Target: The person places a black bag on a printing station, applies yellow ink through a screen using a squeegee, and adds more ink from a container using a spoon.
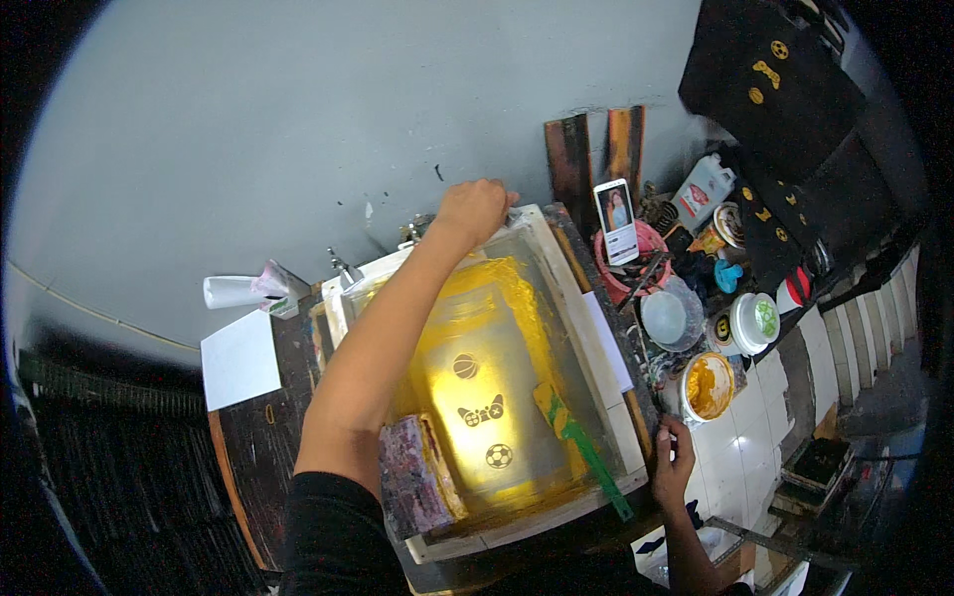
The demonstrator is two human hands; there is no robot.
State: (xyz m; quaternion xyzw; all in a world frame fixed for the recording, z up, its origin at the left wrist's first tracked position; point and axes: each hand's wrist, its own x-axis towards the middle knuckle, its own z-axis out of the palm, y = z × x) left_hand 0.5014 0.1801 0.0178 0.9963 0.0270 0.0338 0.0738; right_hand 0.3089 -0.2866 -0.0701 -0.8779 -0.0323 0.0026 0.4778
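Note:
A wooden screen-printing frame (624, 437) lies in front of me, its mesh (477, 348) smeared with yellow ink around a basketball, a game controller and a football design. My left hand (477, 211) is across the frame at its far end, fingers curled down; whatever they grip is hidden. Down at the table's right edge, my right hand (674, 462) rests with loosely bent fingers, holding nothing visible. An ink-stained squeegee (417, 477) leans on the near left of the screen. The green spatula (588, 452), yellow at one end, lies on the right side.
At the right stand an open tub of yellow ink (709, 385), a white-lidded tub (753, 323), a phone (616, 221) on a pink basket and a grey jug (706, 191). Printed black fabric (770, 70) hangs beyond. White paper (241, 360) lies left; a grey wall (298, 129) rises behind.

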